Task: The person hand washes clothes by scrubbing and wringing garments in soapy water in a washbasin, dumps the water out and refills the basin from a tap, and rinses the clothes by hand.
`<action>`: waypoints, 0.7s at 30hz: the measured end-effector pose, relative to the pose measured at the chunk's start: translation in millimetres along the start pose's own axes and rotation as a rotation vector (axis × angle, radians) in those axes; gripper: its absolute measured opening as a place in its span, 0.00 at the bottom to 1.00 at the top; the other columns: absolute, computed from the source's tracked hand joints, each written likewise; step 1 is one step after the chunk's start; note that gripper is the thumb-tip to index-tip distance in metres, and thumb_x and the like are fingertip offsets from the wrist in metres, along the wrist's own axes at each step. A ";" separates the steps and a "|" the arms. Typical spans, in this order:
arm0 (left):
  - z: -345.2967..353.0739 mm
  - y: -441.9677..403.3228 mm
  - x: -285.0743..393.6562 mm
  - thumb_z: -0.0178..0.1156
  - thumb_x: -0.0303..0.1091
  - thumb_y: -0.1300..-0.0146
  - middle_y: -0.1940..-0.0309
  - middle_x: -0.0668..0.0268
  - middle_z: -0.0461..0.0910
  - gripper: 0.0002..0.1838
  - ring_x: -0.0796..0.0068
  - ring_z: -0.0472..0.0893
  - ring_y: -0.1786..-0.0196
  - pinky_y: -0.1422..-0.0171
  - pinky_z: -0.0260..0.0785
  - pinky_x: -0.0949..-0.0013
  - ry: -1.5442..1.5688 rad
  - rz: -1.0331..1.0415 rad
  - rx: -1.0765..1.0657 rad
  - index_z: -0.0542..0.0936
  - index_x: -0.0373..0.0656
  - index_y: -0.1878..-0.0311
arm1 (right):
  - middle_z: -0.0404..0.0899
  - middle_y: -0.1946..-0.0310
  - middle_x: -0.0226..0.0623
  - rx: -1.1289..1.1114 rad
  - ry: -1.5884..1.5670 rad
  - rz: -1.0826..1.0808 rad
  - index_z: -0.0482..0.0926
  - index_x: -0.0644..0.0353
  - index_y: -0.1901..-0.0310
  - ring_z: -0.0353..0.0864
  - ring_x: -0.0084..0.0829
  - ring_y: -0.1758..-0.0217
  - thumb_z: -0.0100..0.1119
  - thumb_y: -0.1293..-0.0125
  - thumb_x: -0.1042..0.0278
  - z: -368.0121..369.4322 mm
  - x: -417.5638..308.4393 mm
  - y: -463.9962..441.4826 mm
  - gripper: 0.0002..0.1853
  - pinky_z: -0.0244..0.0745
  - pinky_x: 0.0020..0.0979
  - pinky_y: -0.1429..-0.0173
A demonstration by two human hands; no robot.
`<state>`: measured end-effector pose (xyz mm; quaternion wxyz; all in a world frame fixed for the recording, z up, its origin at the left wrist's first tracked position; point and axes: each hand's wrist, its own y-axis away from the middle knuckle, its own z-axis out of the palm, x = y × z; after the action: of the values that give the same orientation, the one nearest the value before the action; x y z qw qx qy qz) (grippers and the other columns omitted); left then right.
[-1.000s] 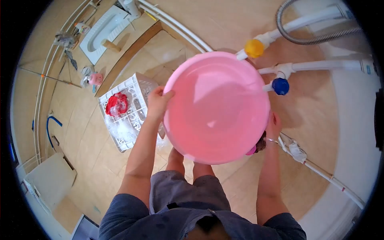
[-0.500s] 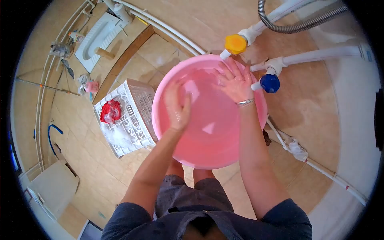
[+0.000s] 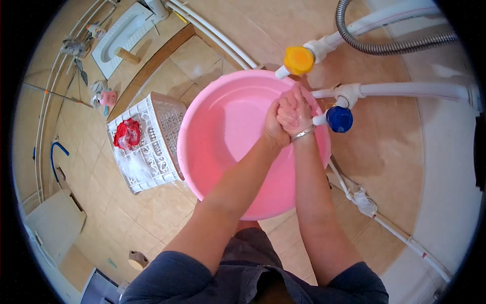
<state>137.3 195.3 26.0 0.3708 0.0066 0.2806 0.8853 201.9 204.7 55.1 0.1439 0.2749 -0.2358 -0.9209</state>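
Note:
A large pink basin (image 3: pixel 202 172) stands in front of my legs. Over its right side, close to the taps, my hands are clasped together. The fingers of my left hand (image 3: pixel 276 129) are wrapped over my right hand (image 3: pixel 299 107), and the grip hides part of the fingers. Both look wet. A silver bracelet (image 3: pixel 304 133) circles my right wrist. Just right of that wrist is the spout of the blue-handled tap (image 3: pixel 339 119). Higher up, the yellow-handled tap (image 3: pixel 298 60) points over the basin's rim.
Left of the basin is a white plastic crate (image 3: pixel 172 119) with a soapy red cloth (image 3: pixel 127 134) and white suds (image 3: pixel 135 166) on top. A squat toilet (image 3: pixel 121 43) lies on a raised tiled step at upper left. Pipes and a metal hose (image 3: pixel 395 48) run along the right.
My hands were apart over the basin with fingers spread. They have come together at the right side and clasped. The view has shifted slightly.

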 end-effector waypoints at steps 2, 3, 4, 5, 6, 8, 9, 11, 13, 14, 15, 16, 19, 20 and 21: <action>-5.0 -10.8 -15.9 0.39 0.45 0.41 0.69 0.63 0.72 0.15 0.68 0.73 0.66 0.61 0.68 0.66 0.087 0.174 0.080 0.70 0.44 0.66 | 0.54 0.95 0.27 -0.005 0.252 0.024 0.57 0.54 0.89 0.53 0.21 0.97 0.40 0.39 0.49 7.7 -1.7 -6.4 0.24 0.45 0.21 0.94; -5.3 -13.0 -20.8 0.37 0.42 0.40 0.68 0.63 0.72 0.14 0.68 0.73 0.66 0.63 0.68 0.65 0.168 0.342 0.156 0.69 0.44 0.64 | 0.56 0.94 0.29 0.105 0.564 -0.117 0.60 0.55 0.87 0.56 0.23 0.95 0.40 0.38 0.51 7.8 2.8 -11.8 0.23 0.49 0.23 0.91; -6.5 -13.6 -20.7 0.37 0.42 0.40 0.68 0.63 0.72 0.14 0.68 0.73 0.66 0.63 0.68 0.65 0.169 0.346 0.154 0.69 0.44 0.64 | 0.58 0.94 0.30 0.212 0.878 -0.264 0.62 0.57 0.86 0.59 0.24 0.93 0.40 0.38 0.53 8.8 4.3 -15.6 0.22 0.53 0.25 0.89; 6.6 -5.4 -19.3 0.36 0.40 0.40 0.68 0.63 0.72 0.13 0.68 0.72 0.68 0.64 0.68 0.64 0.074 0.274 0.142 0.68 0.44 0.63 | 0.58 0.94 0.30 0.207 0.884 -0.264 0.62 0.57 0.86 0.59 0.24 0.93 0.40 0.38 0.53 11.6 2.3 -12.7 0.22 0.53 0.25 0.89; 14.1 -0.4 -19.3 0.36 0.38 0.40 0.69 0.63 0.71 0.12 0.67 0.72 0.69 0.66 0.68 0.64 -0.020 0.201 0.132 0.68 0.44 0.61 | 0.61 0.92 0.32 0.253 1.085 -0.398 0.65 0.59 0.84 0.63 0.27 0.89 0.41 0.38 0.57 14.2 0.8 -5.4 0.20 0.55 0.27 0.85; 9.8 -6.4 -20.1 0.38 0.43 0.42 0.70 0.62 0.71 0.14 0.65 0.72 0.70 0.68 0.67 0.61 -0.062 0.161 0.108 0.68 0.44 0.62 | 0.64 0.90 0.34 0.287 1.287 -0.531 0.68 0.61 0.82 0.66 0.30 0.86 0.43 0.39 0.60 12.5 0.7 2.9 0.18 0.58 0.29 0.81; 4.8 -8.4 -19.1 0.41 0.49 0.43 0.71 0.61 0.72 0.17 0.63 0.73 0.70 0.69 0.67 0.59 -0.110 0.119 0.089 0.67 0.44 0.63 | 0.67 0.85 0.35 0.195 1.487 -0.712 0.69 0.62 0.81 0.67 0.32 0.82 0.45 0.41 0.64 6.7 1.6 5.5 0.14 0.60 0.30 0.78; -8.5 -12.6 -15.3 0.42 0.47 0.44 0.73 0.62 0.71 0.16 0.64 0.72 0.72 0.71 0.67 0.60 -0.129 0.095 -0.200 0.68 0.44 0.66 | 0.73 0.73 0.34 0.011 1.871 -0.923 0.72 0.60 0.79 0.69 0.36 0.69 0.49 0.49 0.69 3.0 0.7 13.7 0.06 0.62 0.34 0.63; -6.3 -21.2 -11.2 0.43 0.46 0.44 0.74 0.63 0.71 0.15 0.65 0.72 0.74 0.74 0.66 0.61 -0.152 0.063 -0.492 0.69 0.44 0.68 | 0.74 0.72 0.33 -0.137 1.998 -1.072 0.71 0.57 0.80 0.69 0.36 0.65 0.50 0.51 0.66 14.0 11.8 30.9 0.07 0.59 0.39 0.56; 2.8 -32.2 -7.7 0.44 0.45 0.45 0.76 0.63 0.71 0.14 0.66 0.72 0.75 0.74 0.66 0.62 -0.540 -0.062 -0.047 0.70 0.44 0.71 | 0.74 0.72 0.33 -0.234 1.931 -1.085 0.71 0.56 0.81 0.69 0.36 0.65 0.50 0.51 0.65 13.4 25.5 40.3 0.07 0.58 0.40 0.56; 7.3 -37.8 -7.0 0.46 0.43 0.46 0.77 0.64 0.70 0.13 0.67 0.72 0.76 0.75 0.66 0.63 -0.908 -0.190 0.415 0.70 0.44 0.73 | 0.74 0.72 0.33 -0.326 1.863 -1.094 0.71 0.55 0.82 0.69 0.36 0.65 0.50 0.52 0.65 15.9 38.1 49.8 0.07 0.57 0.42 0.55; 6.4 -36.2 -7.8 0.46 0.43 0.46 0.77 0.64 0.70 0.13 0.67 0.72 0.76 0.75 0.66 0.63 -0.907 -0.190 0.414 0.70 0.44 0.73 | 0.74 0.72 0.33 -0.327 1.864 -1.094 0.71 0.55 0.82 0.69 0.36 0.65 0.50 0.52 0.65 19.9 43.8 58.3 0.07 0.57 0.42 0.55; 8.4 -30.6 -8.2 0.46 0.34 0.46 0.74 0.64 0.71 0.07 0.67 0.72 0.71 0.69 0.66 0.65 -1.265 -0.011 0.343 0.71 0.43 0.74 | 0.73 0.75 0.35 -0.381 1.648 -0.987 0.71 0.55 0.83 0.69 0.36 0.68 0.49 0.53 0.65 31.3 40.3 68.9 0.07 0.59 0.39 0.57; 1.1 -34.2 -5.4 0.46 0.34 0.46 0.74 0.64 0.71 0.07 0.67 0.72 0.71 0.69 0.66 0.65 -1.271 -0.005 0.346 0.71 0.43 0.74 | 0.73 0.77 0.35 -0.327 1.748 -1.061 0.71 0.56 0.83 0.70 0.37 0.70 0.48 0.53 0.65 16.9 28.5 58.2 0.07 0.60 0.39 0.59; -17.7 -42.1 -5.2 0.46 0.34 0.47 0.69 0.61 0.70 0.07 0.66 0.71 0.65 0.64 0.65 0.62 -1.513 0.144 0.136 0.71 0.42 0.69 | 0.73 0.79 0.36 -0.268 1.852 -1.131 0.71 0.56 0.83 0.70 0.37 0.72 0.47 0.53 0.65 4.6 18.6 48.7 0.08 0.61 0.39 0.60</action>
<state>164.7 207.1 -9.0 0.4019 0.6525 0.0030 0.6424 190.8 157.7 75.3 -0.1496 0.9118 0.2262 -0.3085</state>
